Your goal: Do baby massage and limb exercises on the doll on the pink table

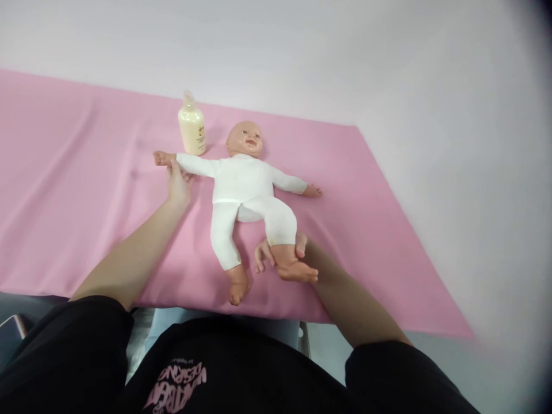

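A baby doll (244, 179) with a white cloth body lies on its back on a pink cloth (357, 241), head away from me. My left hand (179, 184) grips its outstretched arm near the wrist, at the picture's left. Around the lower part of the leg on the picture's right, my right hand (264, 256) is wrapped from beneath; the leg hides the palm. That leg is bent and looks lifted, while the other leg lies straighter toward me. The doll's other arm reaches out to the right, untouched.
A pale yellow pump bottle (192, 129) stands upright just beyond the arm in my left hand. A white wall (276, 52) rises behind the pink cloth. The cloth's near edge runs in front of my body. A dark device (12, 333) shows at the lower left.
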### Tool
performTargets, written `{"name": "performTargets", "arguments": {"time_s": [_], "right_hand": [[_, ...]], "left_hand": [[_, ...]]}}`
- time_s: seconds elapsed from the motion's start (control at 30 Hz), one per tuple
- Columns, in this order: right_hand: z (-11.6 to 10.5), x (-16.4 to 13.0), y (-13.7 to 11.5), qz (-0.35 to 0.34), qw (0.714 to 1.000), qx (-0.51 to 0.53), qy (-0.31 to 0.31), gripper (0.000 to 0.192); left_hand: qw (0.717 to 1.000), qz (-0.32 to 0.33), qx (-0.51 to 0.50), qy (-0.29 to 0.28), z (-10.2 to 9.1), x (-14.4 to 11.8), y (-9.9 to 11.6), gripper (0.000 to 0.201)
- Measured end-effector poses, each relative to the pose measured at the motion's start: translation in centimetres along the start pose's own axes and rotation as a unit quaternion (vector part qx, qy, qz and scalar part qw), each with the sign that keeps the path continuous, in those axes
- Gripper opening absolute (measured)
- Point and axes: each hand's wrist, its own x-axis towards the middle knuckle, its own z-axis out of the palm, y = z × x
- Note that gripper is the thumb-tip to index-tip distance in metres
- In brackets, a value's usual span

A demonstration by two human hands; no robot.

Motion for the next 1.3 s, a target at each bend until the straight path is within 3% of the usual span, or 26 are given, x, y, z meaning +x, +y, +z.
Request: {"name": "performTargets", "arguments": {"time_s": [0.07, 0.17, 0.37, 0.57, 0.8, 0.9, 1.07, 1.13, 1.2, 1.3], "right_hand": [[0.7, 0.5, -0.8, 0.042, 0.998, -0.041, -0.017, 0.051], [1.7, 0.9, -2.0, 0.113, 0.988, -0.099, 0.018, 0.039], [1.9, 0.9, -2.5, 0.112, 0.987, -0.109, 0.034, 0.036], [0.6, 0.8, -1.2, 0.004, 0.994, -0.095, -0.046, 0.053], [-0.6, 0.9, 0.3, -0.170, 0.982, 0.020, -0.075, 0.061], [-0.5, 0.9, -0.3, -0.241, 0.968, 0.063, -0.013, 0.059], [0.7, 0.2, -1.9, -0.225, 0.922, 0.167, 0.266, 0.049], [0.8, 0.0, -2.0, -0.207, 0.902, 0.176, 0.336, 0.046], [0.7, -0.1, -2.0, -0.199, 0.891, 0.175, 0.368, 0.046], [0.6, 0.0, -1.9, -0.195, 0.892, 0.172, 0.370, 0.050]], "left_hand": [[0.998, -0.042, -0.036, 0.033, 0.1, 0.2, 0.2, 0.043], [0.996, -0.058, -0.052, 0.044, 0.0, 0.5, 0.2, 0.043], [0.998, -0.038, -0.040, 0.037, -0.3, 0.9, -0.4, 0.041], [1.000, 0.019, -0.001, -0.013, -0.9, 1.1, -1.2, 0.043], [0.968, 0.162, 0.109, -0.157, -1.4, 1.6, -2.8, 0.064], [0.928, 0.227, 0.174, -0.238, -1.0, 0.1, -2.7, 0.068], [0.796, 0.304, 0.376, -0.364, -0.2, -2.7, -1.1, 0.052], [0.756, 0.316, 0.427, -0.381, -0.1, -3.1, -0.6, 0.049], [0.745, 0.322, 0.444, -0.380, -0.1, -3.2, -0.4, 0.049], [0.766, 0.322, 0.412, -0.374, -0.2, -3.0, -0.7, 0.050]]}}
